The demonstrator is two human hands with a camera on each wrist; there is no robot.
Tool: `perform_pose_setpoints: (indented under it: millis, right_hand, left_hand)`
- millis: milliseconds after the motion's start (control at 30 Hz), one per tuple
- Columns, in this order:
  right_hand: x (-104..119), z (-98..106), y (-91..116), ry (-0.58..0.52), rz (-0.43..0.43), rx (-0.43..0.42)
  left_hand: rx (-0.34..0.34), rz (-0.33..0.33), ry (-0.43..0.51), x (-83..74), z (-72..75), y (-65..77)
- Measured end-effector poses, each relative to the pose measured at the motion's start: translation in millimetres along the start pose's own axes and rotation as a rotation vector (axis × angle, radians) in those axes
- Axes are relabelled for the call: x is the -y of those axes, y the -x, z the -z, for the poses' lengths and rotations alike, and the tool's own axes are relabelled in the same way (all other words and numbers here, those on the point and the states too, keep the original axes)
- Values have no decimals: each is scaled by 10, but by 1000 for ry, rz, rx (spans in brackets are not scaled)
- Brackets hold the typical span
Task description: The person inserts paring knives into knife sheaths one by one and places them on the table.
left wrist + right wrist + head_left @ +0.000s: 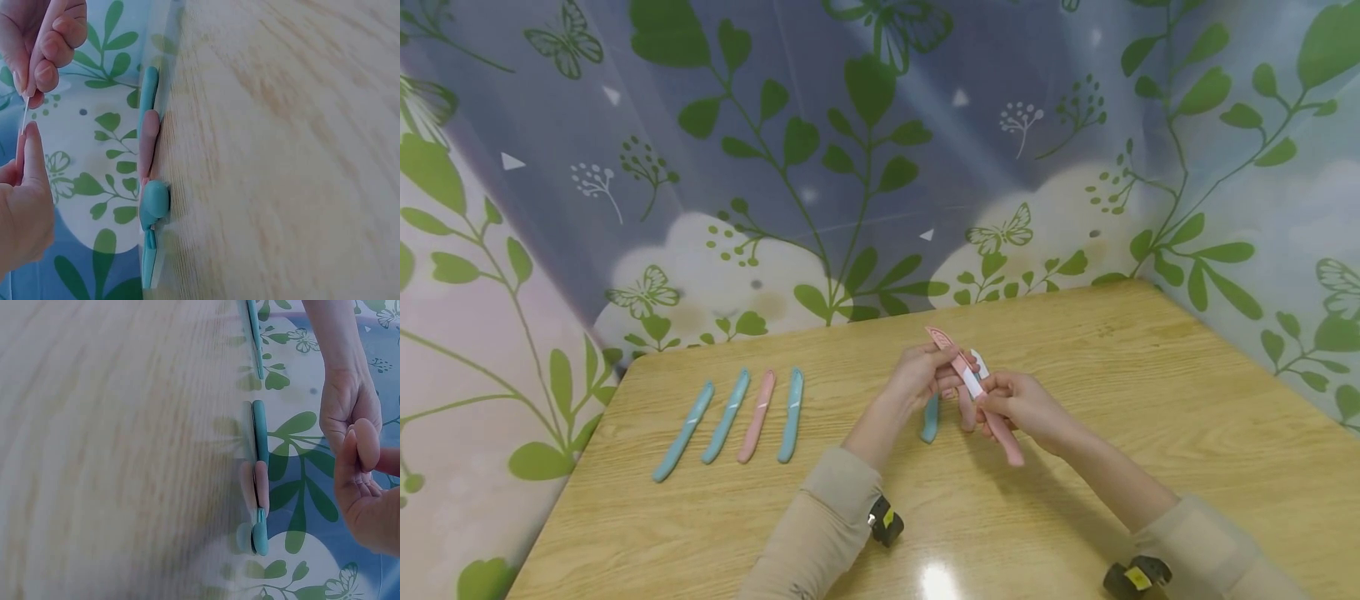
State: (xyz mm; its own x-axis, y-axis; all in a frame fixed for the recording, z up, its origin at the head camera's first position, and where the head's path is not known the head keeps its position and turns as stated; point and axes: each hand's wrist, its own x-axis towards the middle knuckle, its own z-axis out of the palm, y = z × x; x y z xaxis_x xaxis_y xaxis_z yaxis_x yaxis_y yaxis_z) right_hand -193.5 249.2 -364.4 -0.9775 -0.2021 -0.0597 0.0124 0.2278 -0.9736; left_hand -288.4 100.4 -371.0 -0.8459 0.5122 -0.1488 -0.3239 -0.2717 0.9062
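Note:
Between my hands is a pink knife (1000, 433) with a white blade (972, 381) showing in the middle, tilted above the table. My left hand (919, 372) pinches the pink sheath (940, 339) on the tip end. Lower down, the fingers of my right hand (1021, 407) grip the pink handle. In the left wrist view the blade (25, 115) is a thin white strip between the two hands. Behind the hands lie a teal knife (930, 421) and another pink knife (966, 410), both partly hidden.
On the left of the wooden table (700, 533) several knives lie side by side: a pink knife (757, 417) and teal ones, such as the teal knife (791, 417) nearest my hands. A leaf-patterned cloth (880, 167) hangs behind the table's back edge.

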Motion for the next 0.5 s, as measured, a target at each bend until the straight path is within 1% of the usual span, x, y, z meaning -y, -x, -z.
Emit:
perform_pose_setpoints:
  millis: [167, 233, 300, 333, 400, 500]
  right_hand:
    - [0, 5, -13, -1, -10, 1]
    - [2, 8, -26, -8, -6, 7]
    - [9, 6, -37, -15, -4, 10]
    - [10, 3, -41, -18, 0, 13]
    - [16, -13, -44, -26, 1, 15]
    - [24, -65, -48, -27, 2, 8]
  left_hand:
    - [15, 7, 3, -27, 8, 8]
    - [8, -10, -12, -47, 14, 11]
    - [-16, -38, -9, -70, 17, 9]
    - [-36, -55, 11, -81, 16, 5]
    - [-82, -94, 84, -102, 5, -7]
    - [-151, -144, 271, -137, -33, -27]
